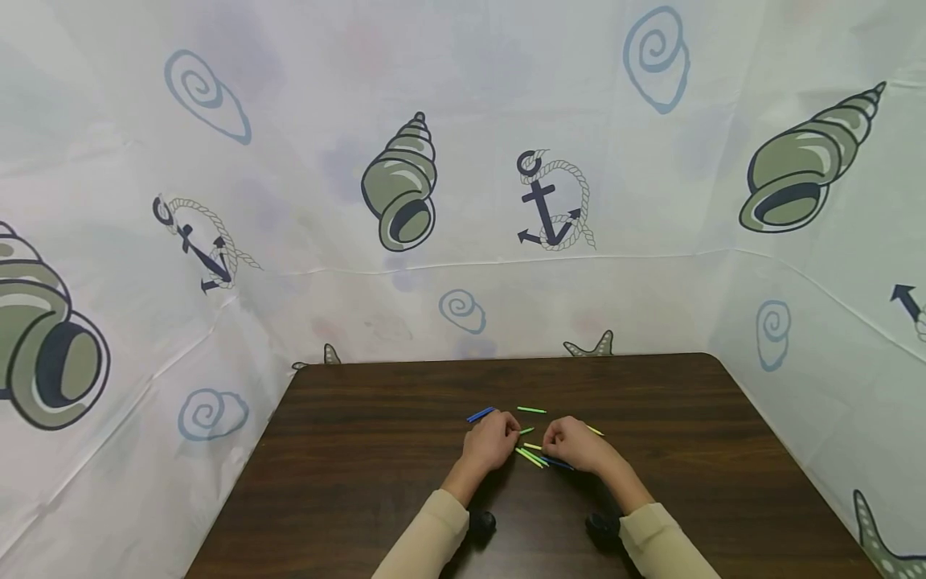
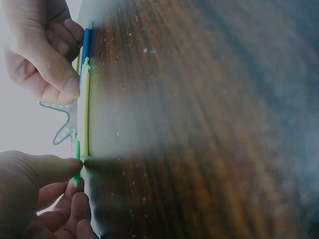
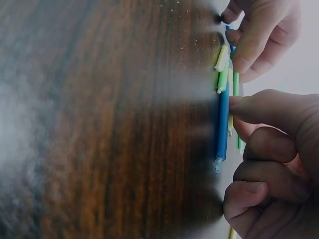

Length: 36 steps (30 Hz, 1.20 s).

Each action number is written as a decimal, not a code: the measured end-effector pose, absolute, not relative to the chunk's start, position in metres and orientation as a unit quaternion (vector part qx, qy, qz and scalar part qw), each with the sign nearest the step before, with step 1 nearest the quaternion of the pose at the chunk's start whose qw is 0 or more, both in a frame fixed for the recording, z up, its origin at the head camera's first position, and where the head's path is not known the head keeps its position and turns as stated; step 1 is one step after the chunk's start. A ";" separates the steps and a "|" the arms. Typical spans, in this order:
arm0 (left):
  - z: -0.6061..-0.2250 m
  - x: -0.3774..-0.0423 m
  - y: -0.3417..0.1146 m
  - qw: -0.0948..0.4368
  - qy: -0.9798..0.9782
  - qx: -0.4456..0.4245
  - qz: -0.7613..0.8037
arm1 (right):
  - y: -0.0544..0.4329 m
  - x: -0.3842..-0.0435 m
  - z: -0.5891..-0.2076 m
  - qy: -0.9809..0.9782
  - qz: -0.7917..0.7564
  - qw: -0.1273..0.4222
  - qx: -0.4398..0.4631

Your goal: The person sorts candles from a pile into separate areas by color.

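My left hand (image 1: 493,440) pinches a green candle (image 2: 77,149) between thumb and fingertips, just above the table. Across from it, my right hand (image 1: 579,444) has its thumb and forefinger on a thin yellow candle (image 3: 231,124), partly hidden behind a blue candle (image 3: 223,122). The other fingers of that hand are curled in. Yellow-green candles (image 1: 531,457) lie side by side on the table between the hands, nearer the body. The blue candle lies beside them, under the right fingers. Wick-like tips show at several ends.
Blue candles (image 1: 481,414) lie beyond the left hand. One green candle (image 1: 531,410) lies farther back, and a yellow candle (image 1: 595,430) sits past the right knuckles. The dark wooden table (image 1: 347,482) meets a printed sheet (image 1: 492,281) behind it.
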<state>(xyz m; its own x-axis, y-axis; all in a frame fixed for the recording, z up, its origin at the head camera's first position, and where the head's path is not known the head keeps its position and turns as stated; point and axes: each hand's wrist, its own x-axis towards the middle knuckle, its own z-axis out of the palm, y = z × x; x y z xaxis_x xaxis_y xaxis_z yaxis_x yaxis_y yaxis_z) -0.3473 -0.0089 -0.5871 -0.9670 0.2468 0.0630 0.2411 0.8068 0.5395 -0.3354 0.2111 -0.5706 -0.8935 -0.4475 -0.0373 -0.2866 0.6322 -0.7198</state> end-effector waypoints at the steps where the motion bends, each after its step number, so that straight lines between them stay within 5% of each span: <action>1: -0.586 -0.347 -0.008 0.005 0.952 0.126 0.279 | 0.211 -0.336 -0.571 0.898 -0.375 0.106 -0.205; 15: -0.568 -0.348 -0.004 0.015 0.955 0.142 0.261 | 0.225 -0.333 -0.572 0.905 -0.368 0.108 -0.181; 36: -0.564 -0.391 0.002 -0.041 0.955 0.200 0.214 | 0.240 -0.321 -0.572 0.904 -0.376 0.104 -0.175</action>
<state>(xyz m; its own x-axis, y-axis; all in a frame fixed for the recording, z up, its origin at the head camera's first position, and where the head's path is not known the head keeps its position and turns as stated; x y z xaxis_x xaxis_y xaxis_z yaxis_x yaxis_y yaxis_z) -0.3913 0.0017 -0.5636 -0.9164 0.3653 0.1638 0.4003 0.8280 0.3926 -0.3215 0.2402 -0.5720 -0.9171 -0.3947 -0.0564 -0.2384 0.6560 -0.7161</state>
